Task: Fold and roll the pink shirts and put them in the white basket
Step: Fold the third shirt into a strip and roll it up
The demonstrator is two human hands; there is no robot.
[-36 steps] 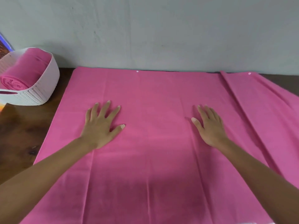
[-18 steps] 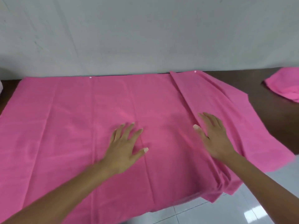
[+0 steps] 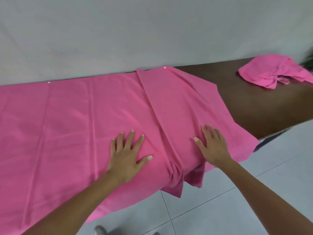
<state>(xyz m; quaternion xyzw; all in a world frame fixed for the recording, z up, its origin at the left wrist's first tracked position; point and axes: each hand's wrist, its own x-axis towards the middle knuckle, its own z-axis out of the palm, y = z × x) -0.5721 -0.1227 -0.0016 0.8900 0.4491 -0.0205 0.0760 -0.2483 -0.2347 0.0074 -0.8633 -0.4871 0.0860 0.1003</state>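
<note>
Across the dark wooden table (image 3: 250, 106), set against a pale grey wall (image 3: 118, 34), a large pink shirt (image 3: 67, 133) lies spread flat, its near edge hanging over the table's front towards the white tiled floor (image 3: 220, 200). No brand, label or writing can be read anywhere on the cloth; the only marks are two small pale dots along its far edge, too small to identify. Long straight creases run from the far edge to the near edge, and on the right part one panel of the cloth is folded over the rest, its folded edge running diagonally from the far edge down towards the person. Where that fold reaches the table's front, the cloth bunches into a few hanging pleats.

Both forearms reach in from the bottom of the view, bare to the elbow. The left hand (image 3: 126, 155) lies palm down on the flat part of the shirt, just left of the fold, its fingers straight and spread, thumb out to the right. The right hand (image 3: 212, 145) lies palm down on the folded panel, just right of the fold, fingers straight and closer together, thumb pointing left. Neither hand grips or pinches the cloth; both rest flat on it.

Well apart, on the far right end of the table, a second pink shirt (image 3: 271, 72) sits in a crumpled heap.
</note>
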